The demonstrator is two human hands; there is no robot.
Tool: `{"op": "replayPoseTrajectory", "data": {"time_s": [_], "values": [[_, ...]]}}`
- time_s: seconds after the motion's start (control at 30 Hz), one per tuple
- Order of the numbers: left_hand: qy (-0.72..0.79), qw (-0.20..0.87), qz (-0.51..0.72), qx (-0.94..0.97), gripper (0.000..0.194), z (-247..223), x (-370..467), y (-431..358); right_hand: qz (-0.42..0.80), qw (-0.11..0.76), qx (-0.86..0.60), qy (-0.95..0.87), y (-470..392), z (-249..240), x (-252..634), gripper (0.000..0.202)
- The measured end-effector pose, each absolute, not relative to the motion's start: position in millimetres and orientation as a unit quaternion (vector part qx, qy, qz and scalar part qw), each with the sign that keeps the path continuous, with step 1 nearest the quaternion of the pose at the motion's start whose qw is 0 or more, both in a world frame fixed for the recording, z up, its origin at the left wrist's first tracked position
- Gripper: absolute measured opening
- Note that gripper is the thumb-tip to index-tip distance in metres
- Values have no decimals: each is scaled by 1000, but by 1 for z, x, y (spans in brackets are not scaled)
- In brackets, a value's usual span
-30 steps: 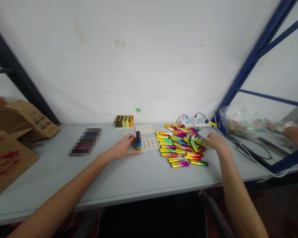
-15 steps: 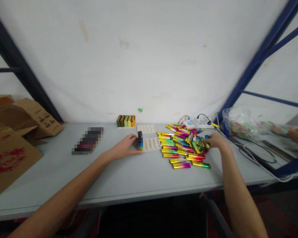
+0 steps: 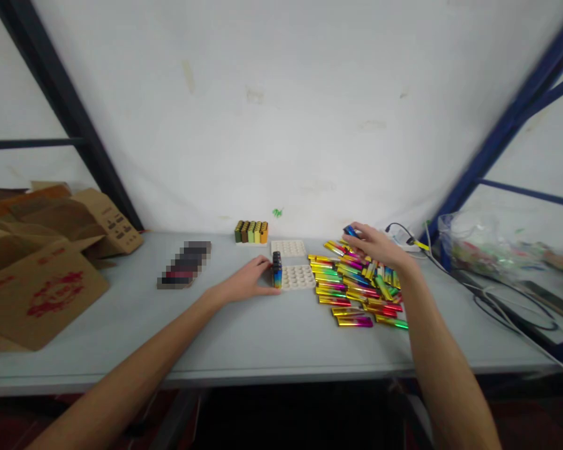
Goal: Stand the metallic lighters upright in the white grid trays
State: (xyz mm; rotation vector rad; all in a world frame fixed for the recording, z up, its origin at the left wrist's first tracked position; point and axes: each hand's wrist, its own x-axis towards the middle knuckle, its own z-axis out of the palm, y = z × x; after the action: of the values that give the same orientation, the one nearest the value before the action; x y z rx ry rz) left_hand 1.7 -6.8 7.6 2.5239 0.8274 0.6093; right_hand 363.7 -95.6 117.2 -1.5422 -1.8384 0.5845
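My left hand [image 3: 249, 280] spans the left end of a white tray with round holes [image 3: 299, 277], thumb at its near corner and fingers at its far one. A row of upright blue lighters [image 3: 276, 272] with black tops fills the tray's left column, right beside those fingers. Raised over the far side of the lighter pile, my right hand [image 3: 374, 242] pinches a blue lighter [image 3: 350, 231]. Below it many shiny lighters [image 3: 351, 284] in yellow, red, green and purple lie loose. The right forearm hides the pile's right edge.
Behind the tray lies a second white holed tray [image 3: 288, 248]. A block of upright lighters [image 3: 252, 232] stands by the wall. Left are a pixelated dark object [image 3: 185, 265] and cardboard boxes [image 3: 51, 281]. A power strip [image 3: 403, 237], cables and plastic bag [image 3: 469, 240] occupy the right.
My right hand has lifted from the right side of the pile and moved left, now with a blue lighter in its fingers. My left hand stays at the tray. The view has shifted slightly.
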Motion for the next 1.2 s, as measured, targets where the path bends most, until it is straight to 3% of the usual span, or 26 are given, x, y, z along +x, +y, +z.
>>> {"op": "replayPoseTrajectory", "data": {"time_s": [0.1,0.2,0.63,0.93,1.2], "values": [[300,205,214,907,70,7,2,-7,112,409,-550,-719,-70,108,325,49],[293,208,220,907,70,7,3,-7,116,441,-556,-695,-55,86,291,59],[294,234,228,898,70,10,-6,1,86,417,-618,-661,-62,37,260,38],[273,245,223,903,65,12,-7,0,85,413,-595,-684,-67,36,258,47],[278,242,211,905,71,12,-7,-3,78,410,-464,-781,-69,39,255,50]]}}
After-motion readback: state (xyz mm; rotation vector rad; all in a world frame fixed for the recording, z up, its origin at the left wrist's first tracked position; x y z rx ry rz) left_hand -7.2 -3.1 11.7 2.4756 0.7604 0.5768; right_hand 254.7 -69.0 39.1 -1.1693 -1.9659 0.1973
